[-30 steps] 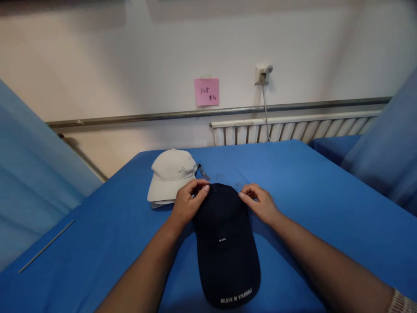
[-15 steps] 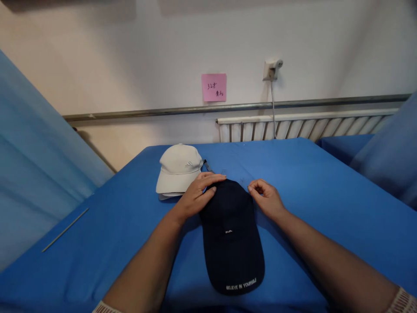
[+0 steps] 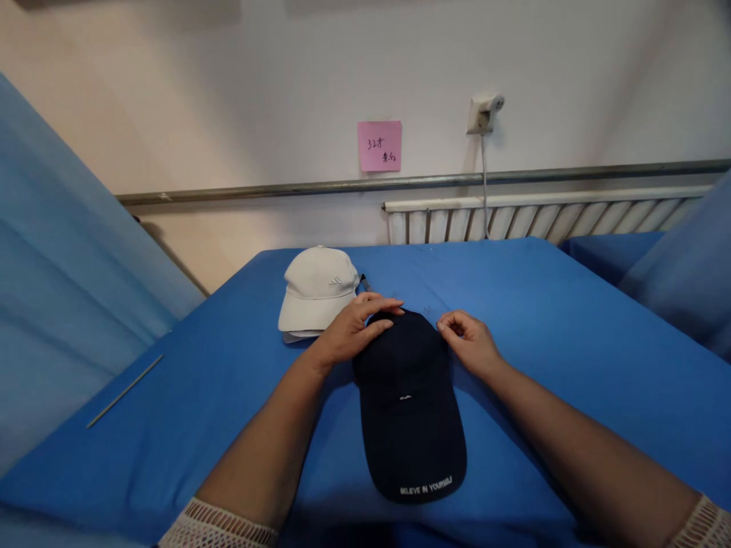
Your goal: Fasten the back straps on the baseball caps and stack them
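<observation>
A dark navy baseball cap point(image 3: 408, 411) lies on a blue-covered table, brim toward me, with "BELIEVE IN YOURSELF" in white along the brim edge. My left hand point(image 3: 361, 329) holds the upper left of its crown, thumb on the near side and fingers across the far side. At the crown's upper right edge my right hand point(image 3: 471, 342) is closed, thumb and forefinger pinched on the cap's edge. A white baseball cap point(image 3: 320, 285) sits just beyond my left hand, resting on another pale brim. A dark strap end point(image 3: 365, 283) shows beside it.
On the left part of the blue cloth point(image 3: 571, 320) lies a thin stick point(image 3: 126, 390). Blue curtains point(image 3: 74, 274) hang at both sides. Behind the table are a metal rail point(image 3: 285, 188), a radiator point(image 3: 542, 217), a plugged-in socket point(image 3: 484, 116) and a pink note point(image 3: 380, 146).
My left hand has shifted slightly to the right over the crown, its fingers a little more extended. The right hand stays at the cap's edge. The whole view has shifted a little.
</observation>
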{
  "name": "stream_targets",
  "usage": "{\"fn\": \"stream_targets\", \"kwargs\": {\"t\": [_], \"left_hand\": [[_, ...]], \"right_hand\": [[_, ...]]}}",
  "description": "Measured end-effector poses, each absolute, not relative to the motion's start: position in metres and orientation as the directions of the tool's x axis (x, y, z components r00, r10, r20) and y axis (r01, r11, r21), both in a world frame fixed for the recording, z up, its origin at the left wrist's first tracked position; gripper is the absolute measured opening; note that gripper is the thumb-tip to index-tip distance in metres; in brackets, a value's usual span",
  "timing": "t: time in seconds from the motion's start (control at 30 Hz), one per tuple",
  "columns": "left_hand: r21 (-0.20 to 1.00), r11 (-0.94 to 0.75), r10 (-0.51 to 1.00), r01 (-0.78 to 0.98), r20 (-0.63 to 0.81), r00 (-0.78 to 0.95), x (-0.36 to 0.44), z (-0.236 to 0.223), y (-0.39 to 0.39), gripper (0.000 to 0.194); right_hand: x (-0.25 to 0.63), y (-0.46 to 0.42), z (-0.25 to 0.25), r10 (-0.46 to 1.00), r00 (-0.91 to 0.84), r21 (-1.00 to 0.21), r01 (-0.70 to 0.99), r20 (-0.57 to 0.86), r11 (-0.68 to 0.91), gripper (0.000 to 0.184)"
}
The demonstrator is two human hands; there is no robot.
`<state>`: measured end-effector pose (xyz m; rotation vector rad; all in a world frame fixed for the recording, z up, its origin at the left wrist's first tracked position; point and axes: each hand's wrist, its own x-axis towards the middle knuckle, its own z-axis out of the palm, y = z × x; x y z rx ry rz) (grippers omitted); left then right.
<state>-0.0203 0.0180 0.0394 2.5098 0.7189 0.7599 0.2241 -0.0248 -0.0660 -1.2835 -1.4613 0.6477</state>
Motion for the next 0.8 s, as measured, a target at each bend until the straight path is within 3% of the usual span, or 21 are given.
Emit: {"fn": "stream_targets", "kwargs": {"t": [0.23,0.53,0.67,0.8], "left_hand": [[0.521,-0.767,0.611,0.374,0.416,0.674,-0.016,0.033,0.016,0.031],[0.631,-0.664,0.731,0.400,0.434,0.527,-0.016,0.022,0.023,0.027],[0.658,-0.651,0.739,0.379,0.435,0.514,-0.018,0.021,0.025,0.027],[0.655,-0.647,0.748,0.391,0.443,0.494,-0.020,0.020,0.022,0.026]], "right_hand": [[0.225,-0.025,-0.067,0.938,0.109,-0.894,0.356,0.328,0.271,0.019],[0.226,-0.021,-0.062,0.939,0.201,-0.918,0.343,0.278,0.198,0.019],[0.231,-0.047,-0.043,0.921,0.379,-0.975,0.221,0.086,0.000,0.018],[0.223,-0.129,-0.038,0.946,0.229,-0.971,0.009,-0.232,-0.240,0.029]]}}
